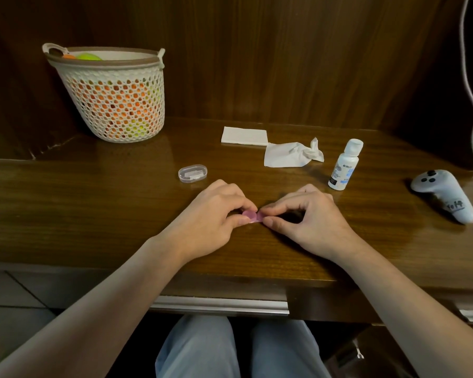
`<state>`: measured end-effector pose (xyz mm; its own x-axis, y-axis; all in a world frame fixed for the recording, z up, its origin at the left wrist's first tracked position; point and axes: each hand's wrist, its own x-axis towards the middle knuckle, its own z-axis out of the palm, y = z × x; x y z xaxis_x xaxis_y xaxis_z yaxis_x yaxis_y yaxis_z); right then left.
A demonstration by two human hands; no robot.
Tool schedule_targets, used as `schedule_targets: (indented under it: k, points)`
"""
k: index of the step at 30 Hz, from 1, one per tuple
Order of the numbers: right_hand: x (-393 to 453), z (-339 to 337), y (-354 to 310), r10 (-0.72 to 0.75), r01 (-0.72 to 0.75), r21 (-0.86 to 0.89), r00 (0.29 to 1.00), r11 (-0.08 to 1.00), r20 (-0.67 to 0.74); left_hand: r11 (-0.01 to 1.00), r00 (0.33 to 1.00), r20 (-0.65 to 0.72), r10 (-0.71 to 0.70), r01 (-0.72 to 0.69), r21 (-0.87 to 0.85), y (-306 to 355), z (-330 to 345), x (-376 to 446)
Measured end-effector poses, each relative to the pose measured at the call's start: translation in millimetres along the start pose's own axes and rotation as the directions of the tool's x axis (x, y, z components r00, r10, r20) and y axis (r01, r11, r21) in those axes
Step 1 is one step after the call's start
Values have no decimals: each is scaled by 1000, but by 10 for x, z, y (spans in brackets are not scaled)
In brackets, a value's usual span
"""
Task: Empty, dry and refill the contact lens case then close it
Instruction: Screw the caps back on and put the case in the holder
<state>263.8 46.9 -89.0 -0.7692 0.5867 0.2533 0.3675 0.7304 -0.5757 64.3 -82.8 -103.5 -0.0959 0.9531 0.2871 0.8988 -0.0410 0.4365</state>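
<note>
A small pink contact lens case (251,215) lies on the wooden desk (93,214) between my two hands. My left hand (215,216) pinches its left end with thumb and fingertips. My right hand (309,214) pinches the right end, fingers curled over it, so most of that half is hidden. A white solution bottle (345,165) with its cap on stands upright to the right. A crumpled white tissue (291,154) lies behind the hands, and a folded clean tissue (244,135) lies behind that.
A small clear plastic box (192,173) sits just behind my left hand. A white mesh basket (112,94) with orange and green balls stands at the back left. A grey controller (445,195) lies at the right, with a white cable (470,77) hanging behind it.
</note>
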Motion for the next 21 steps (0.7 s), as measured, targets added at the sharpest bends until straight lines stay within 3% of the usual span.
schedule_targets:
  k: [3,11,21]
  points:
    - [-6,-10,-13,4,-4,2,1000,1000,4,1000,1000,25,-3,3,8,9,-10,2]
    - [-10,-18,-38,6,-6,13,1000,1000,17,994,988,-114,-107,110,24,30,7,13]
    - [-16,-5,-45,7,-7,25,1000,1000,8,999,996,-86,-23,20,-29,9,-13,22]
